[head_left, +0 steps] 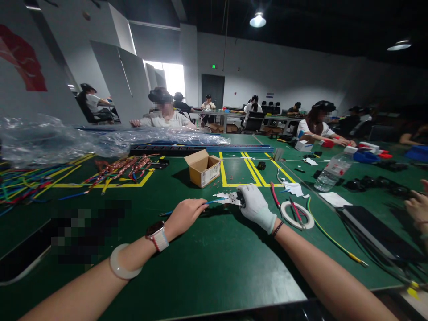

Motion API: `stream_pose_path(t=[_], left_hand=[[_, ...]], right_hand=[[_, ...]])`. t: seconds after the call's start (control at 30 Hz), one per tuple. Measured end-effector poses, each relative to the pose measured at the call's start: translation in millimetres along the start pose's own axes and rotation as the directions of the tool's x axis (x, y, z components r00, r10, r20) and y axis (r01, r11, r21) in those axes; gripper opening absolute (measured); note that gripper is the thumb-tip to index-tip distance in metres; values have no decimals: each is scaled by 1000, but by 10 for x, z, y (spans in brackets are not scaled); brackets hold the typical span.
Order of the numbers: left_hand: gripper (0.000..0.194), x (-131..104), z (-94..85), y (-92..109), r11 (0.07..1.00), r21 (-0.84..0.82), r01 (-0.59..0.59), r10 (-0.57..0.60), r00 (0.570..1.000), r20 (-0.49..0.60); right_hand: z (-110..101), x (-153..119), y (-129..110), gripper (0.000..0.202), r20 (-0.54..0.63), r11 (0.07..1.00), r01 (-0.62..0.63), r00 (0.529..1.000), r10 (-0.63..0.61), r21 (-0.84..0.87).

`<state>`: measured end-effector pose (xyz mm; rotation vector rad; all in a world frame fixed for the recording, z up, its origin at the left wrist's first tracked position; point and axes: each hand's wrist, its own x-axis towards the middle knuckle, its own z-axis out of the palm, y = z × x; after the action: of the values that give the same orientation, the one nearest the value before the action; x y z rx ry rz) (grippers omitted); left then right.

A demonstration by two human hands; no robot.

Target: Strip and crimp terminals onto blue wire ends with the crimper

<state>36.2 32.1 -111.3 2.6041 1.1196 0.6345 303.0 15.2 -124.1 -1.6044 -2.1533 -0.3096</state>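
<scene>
My bare left hand (187,217) is closed around a blue wire (214,202). One end of the wire reaches right to the jaws of a pair of wire strippers (229,198); the other end, with a metal tip, shows left of the hand. In a white glove, my right hand (256,207) grips the strippers by their dark handles, mostly hidden by the fingers. The wire lies at the jaws, but whether they bite on it I cannot tell. Just beyond both hands stands an open cardboard box (204,171), with small copper-coloured bits scattered near it.
Right of my glove lie a white tape ring (296,215), a green-yellow cable (329,238) and a plastic bottle (334,169). Bundled coloured wires (36,183), stripped copper wires (123,169) and clear plastic film (60,140) occupy the left. Other people sit around the tables.
</scene>
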Motion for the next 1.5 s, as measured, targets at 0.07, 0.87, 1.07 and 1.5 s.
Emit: stream_pose_path(t=[0.07,0.87,1.07,1.5], left_hand=[[31,-14,-16,27,999,-26,-25,25,1000,-10],[35,-31,37,-100,972,12,-234,234,968,-92],[34,-33,45,-97,973,6,-232,232,969,-80],[34,-25,34,-93,975,40,-217,218,976,-24]], right_hand=[[-19,9,38,40,-37,998,55,998,-56,-32],[-63,2,6,69,-97,986,162,982,-164,-27],[-176,0,-75,58,13,982,102,995,-101,-160],[-308,18,-106,30,-7,945,134,990,-142,-299]])
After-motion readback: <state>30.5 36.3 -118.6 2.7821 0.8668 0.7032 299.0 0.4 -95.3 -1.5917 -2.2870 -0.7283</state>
